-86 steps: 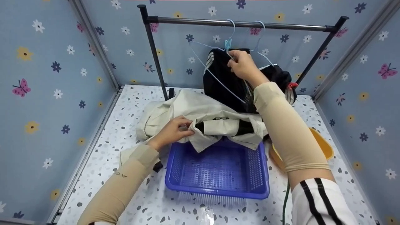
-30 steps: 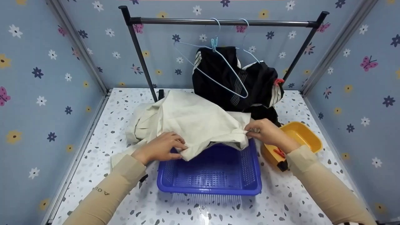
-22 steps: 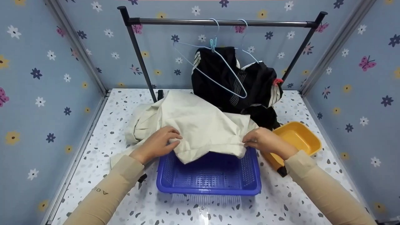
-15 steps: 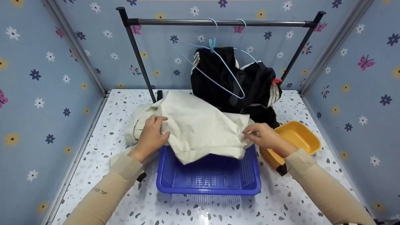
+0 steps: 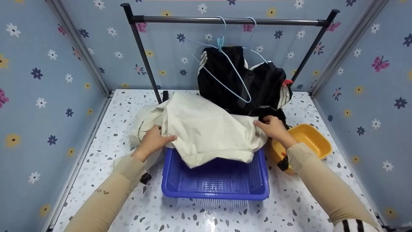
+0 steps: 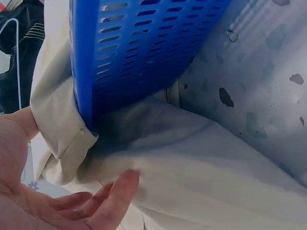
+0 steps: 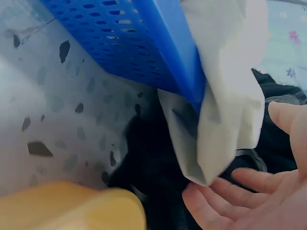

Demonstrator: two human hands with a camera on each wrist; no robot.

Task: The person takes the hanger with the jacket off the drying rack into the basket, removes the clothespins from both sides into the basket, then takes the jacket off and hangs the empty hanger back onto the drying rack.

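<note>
On the beige left sleeve (image 5: 112, 188) we see a few small dark characters, too incomplete for us to read. The blue basket (image 5: 215, 195) stands on the table (image 5: 193, 222), its slotted floor in sight; the cream cloth (image 5: 209, 129) drapes over its far side, one edge hanging into the opening. At the basket's right sits a yellow container (image 5: 324, 145); we make out a red bit (image 5: 284, 154) and a dark piece (image 5: 283, 164) at its near left, but cannot tell if they lie inside.

The left hand (image 5: 153, 141) rests at the cloth's left, fingers relaxed, clasping nothing. The right hand (image 5: 275, 129) has its fingers extended and loose, fingertips touching the cloth's right edge. Behind, the cloth hides the lower part of some black clothing (image 5: 212, 88).
</note>
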